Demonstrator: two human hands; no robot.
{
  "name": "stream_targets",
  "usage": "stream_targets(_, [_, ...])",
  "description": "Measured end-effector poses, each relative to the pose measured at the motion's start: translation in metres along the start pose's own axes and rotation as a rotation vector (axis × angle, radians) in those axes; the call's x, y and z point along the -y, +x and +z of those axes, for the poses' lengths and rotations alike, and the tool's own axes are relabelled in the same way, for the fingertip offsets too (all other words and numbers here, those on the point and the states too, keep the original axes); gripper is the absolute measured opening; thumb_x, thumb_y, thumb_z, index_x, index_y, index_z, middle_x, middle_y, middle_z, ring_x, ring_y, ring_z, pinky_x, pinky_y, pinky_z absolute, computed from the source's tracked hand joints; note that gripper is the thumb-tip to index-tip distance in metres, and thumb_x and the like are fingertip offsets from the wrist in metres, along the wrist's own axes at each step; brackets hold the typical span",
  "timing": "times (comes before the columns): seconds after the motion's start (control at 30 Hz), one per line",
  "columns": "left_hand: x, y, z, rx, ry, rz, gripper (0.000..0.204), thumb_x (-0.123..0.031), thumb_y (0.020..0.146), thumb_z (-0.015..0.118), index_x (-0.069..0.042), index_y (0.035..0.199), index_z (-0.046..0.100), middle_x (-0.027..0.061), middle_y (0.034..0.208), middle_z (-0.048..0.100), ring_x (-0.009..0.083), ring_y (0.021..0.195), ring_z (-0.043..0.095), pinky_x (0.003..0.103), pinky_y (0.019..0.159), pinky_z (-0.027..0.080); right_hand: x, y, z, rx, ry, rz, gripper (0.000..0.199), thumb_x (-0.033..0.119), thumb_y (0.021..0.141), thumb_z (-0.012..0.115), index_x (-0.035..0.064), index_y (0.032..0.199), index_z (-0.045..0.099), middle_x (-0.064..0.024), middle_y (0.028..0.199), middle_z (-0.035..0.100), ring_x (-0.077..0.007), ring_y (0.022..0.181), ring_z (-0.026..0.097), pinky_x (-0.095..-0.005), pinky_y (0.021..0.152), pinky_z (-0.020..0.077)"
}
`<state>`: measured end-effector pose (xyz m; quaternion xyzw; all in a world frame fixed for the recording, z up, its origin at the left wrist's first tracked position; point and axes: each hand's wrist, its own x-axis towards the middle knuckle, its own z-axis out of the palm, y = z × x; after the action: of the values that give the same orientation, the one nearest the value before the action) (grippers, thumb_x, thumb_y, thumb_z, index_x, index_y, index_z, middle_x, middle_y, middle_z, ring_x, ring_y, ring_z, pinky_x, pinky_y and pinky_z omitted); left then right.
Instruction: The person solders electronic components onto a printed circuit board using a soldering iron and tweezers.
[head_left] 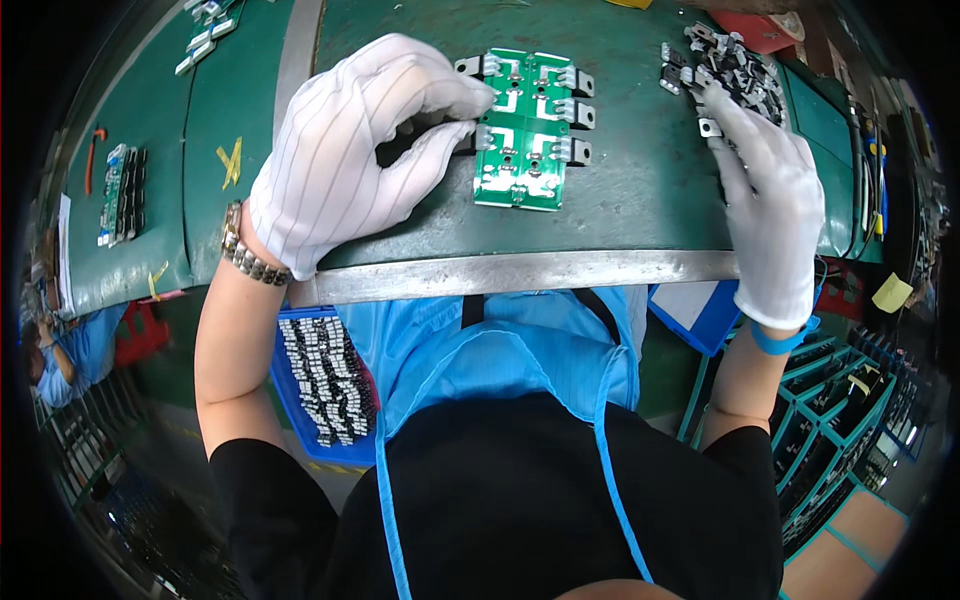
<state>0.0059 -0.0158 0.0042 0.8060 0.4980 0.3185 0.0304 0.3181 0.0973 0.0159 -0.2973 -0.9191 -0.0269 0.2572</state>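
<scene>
While the green circuit board [520, 125] lies on the green work surface [640, 200], in front of the person and between the gloved hands, the left hand [350, 150] is positioned at its left edge. The index finger and thumb of this hand curve toward each other, with their tips close together at the board edge; whether a part is pinched between them cannot be told. The other fingers are bent and mostly hidden.

Along the right edge of the board, 3 black components [578, 113] with metal tabs project outward in a column. At the left edge, 1 similar component shows above the index fingertip, and 1 more is partly covered near the thumb.

The right hand [775, 190] is located at the near side of a loose pile [745, 80] of black parts. Its fingers extend forward, slightly apart, beside a part whose metal tab [709, 128] is visible; a grip on that part cannot be confirmed.

A metal strip [520, 273] borders the near side of the work surface. A watch [243, 255] encircles the left wrist. Below, at left, a blue bin [285, 400] contains rows of white and black pieces [325, 380].
</scene>
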Motion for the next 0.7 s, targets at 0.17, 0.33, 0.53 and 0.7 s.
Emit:
stream_targets(0.17, [0.004,-0.004,0.002,-0.061,-0.046,-0.046,0.017,-0.006,0.081,0.069,-0.008,0.098,0.072,0.0083,0.093,0.069,0.0241,0.08,0.068,0.032,0.07,0.055,0.002,0.005,0.008,0.131,-0.226,-0.024,0.038,0.003,0.086,0.063,0.0175,0.12,0.069,-0.0081,0.1,0.07,-0.0282,0.093,0.065,-0.0395,0.085,0.0519])
stream_targets(0.33, [0.011,-0.011,0.013,-0.171,-0.068,-0.038,0.016,-0.017,0.084,0.064,-0.01,0.096,0.071,0.0085,0.091,0.068,0.0263,0.082,0.068,0.036,0.072,0.056,0.005,0.003,0.013,0.08,-0.058,0.055,0.044,-0.003,0.087,0.057,0.0139,0.126,0.068,-0.0131,0.108,0.069,-0.0312,0.098,0.064,-0.0396,0.089,0.0507])
stream_targets(0.53, [0.012,-0.019,0.017,-0.128,-0.085,-0.091,0.019,-0.025,0.086,0.058,-0.014,0.095,0.071,0.0048,0.093,0.066,0.0246,0.089,0.067,0.038,0.076,0.056,-0.014,-0.011,0.008,0.115,0.091,0.166,0.025,0.007,0.098,0.059,0.0011,0.12,0.067,-0.0135,0.116,0.068,-0.0295,0.104,0.064,-0.0377,0.09,0.0518])
stream_targets(0.7, [0.006,-0.012,0.014,-0.013,-0.072,-0.142,0.022,-0.029,0.087,0.056,-0.017,0.095,0.073,0.0052,0.093,0.068,0.0258,0.09,0.068,0.042,0.074,0.056,-0.026,-0.021,-0.011,0.38,-0.032,0.241,0.034,0.019,0.102,0.056,0.004,0.132,0.061,-0.0158,0.122,0.064,-0.0315,0.108,0.063,-0.0379,0.091,0.0498])
